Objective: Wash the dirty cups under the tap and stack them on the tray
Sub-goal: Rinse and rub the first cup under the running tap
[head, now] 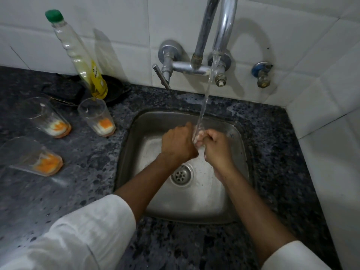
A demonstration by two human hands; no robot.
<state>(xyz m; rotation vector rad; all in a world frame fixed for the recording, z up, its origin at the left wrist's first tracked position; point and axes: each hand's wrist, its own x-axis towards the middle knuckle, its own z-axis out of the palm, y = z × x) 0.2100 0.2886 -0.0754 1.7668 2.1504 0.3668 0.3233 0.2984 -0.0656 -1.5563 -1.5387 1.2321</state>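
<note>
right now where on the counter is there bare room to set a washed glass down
Bare counter lies right of the sink, up to the tiled wall, and along the near edge between the sleeves. The left side is crowded: three dirty glasses, a yellow soap bottle and a dark pan. No tray is in view.

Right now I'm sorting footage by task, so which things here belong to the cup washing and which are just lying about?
Job in hand: three clear glass cups with orange and white residue; running chrome wall tap; steel sink; left hand and right hand, together under the stream.

Lying about: green-capped yellow liquid bottle; black pan; blue-handled valve.
</note>
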